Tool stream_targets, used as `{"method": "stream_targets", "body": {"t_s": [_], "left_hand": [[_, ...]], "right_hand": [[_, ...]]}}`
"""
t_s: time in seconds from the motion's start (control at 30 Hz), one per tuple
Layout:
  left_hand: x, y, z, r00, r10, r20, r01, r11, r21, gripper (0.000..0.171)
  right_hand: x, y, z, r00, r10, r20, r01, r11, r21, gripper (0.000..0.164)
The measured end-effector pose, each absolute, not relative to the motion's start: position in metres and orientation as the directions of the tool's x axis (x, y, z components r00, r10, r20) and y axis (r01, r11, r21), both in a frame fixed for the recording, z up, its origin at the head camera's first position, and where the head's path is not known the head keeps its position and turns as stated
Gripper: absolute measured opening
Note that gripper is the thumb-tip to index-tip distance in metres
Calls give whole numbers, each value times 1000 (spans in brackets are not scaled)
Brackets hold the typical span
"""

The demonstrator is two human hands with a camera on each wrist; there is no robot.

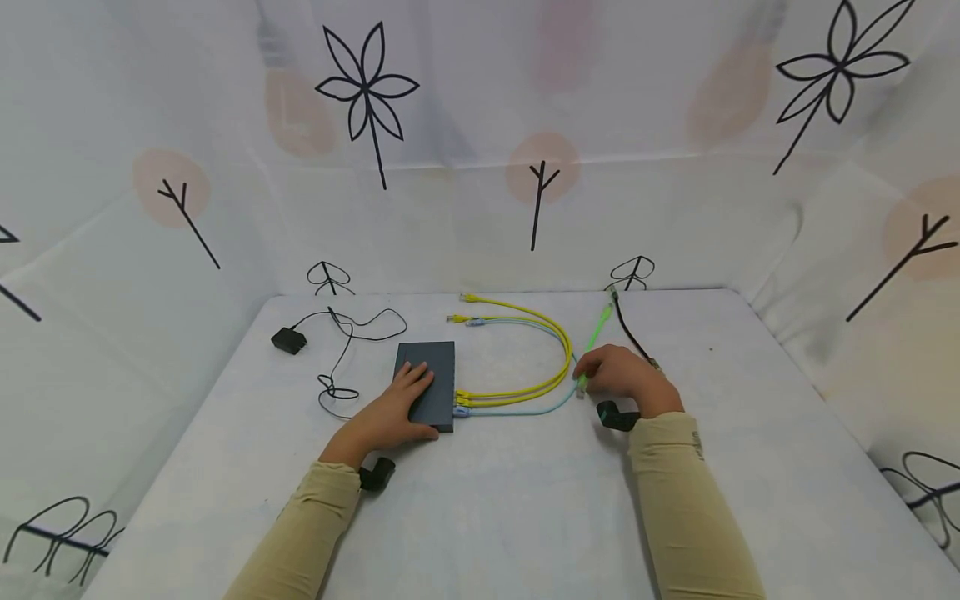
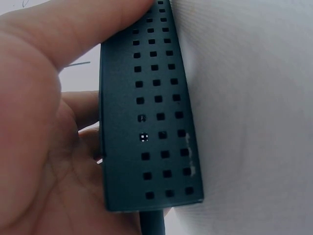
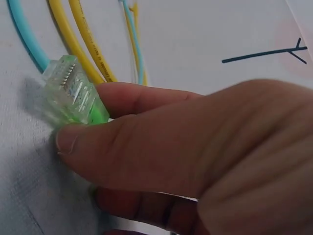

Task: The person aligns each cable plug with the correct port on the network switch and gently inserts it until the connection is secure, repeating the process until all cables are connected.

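A dark grey network switch (image 1: 444,375) lies flat on the white table. My left hand (image 1: 393,412) rests on it, fingers spread fairly straight over the top and thumb against the vented near side (image 2: 156,100). Two yellow Ethernet cables (image 1: 525,392) and a light blue Ethernet cable (image 1: 517,413) are plugged into the switch's right side. To the right, my right hand (image 1: 626,375) pinches a green Ethernet cable (image 1: 597,329) between thumb and finger, just behind its clear plug (image 3: 73,90). The plug's gold contacts show in the right wrist view, and its tip is apart from the switch.
A black power adapter (image 1: 288,340) lies at the far left, its thin black cord (image 1: 348,333) looping towards the switch. Beyond my right hand is a short black cable (image 1: 632,331). Loose ends of the yellow and blue cables lie behind the switch. Patterned white cloth (image 1: 450,225) surrounds the table.
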State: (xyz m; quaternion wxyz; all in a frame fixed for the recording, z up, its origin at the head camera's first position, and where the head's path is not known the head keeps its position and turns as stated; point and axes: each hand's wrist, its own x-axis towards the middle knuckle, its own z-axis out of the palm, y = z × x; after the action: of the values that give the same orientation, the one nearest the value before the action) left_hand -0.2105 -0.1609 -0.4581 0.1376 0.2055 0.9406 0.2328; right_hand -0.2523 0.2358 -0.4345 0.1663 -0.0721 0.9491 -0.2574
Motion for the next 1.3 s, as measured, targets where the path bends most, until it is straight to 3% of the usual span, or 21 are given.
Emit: {"method": "stream_targets", "body": {"t_s": [0.83, 1.3], "left_hand": [[-211, -162, -458, -879, 445, -173, 313, 811, 494, 99], [-210, -160, -455, -877, 447, -177, 312, 809, 499, 99]], "right_hand": [[-248, 210, -429, -913, -399, -88, -273, 755, -596, 24], [-246, 195, -427, -890, -449, -80, -313, 728, -609, 27]]}}
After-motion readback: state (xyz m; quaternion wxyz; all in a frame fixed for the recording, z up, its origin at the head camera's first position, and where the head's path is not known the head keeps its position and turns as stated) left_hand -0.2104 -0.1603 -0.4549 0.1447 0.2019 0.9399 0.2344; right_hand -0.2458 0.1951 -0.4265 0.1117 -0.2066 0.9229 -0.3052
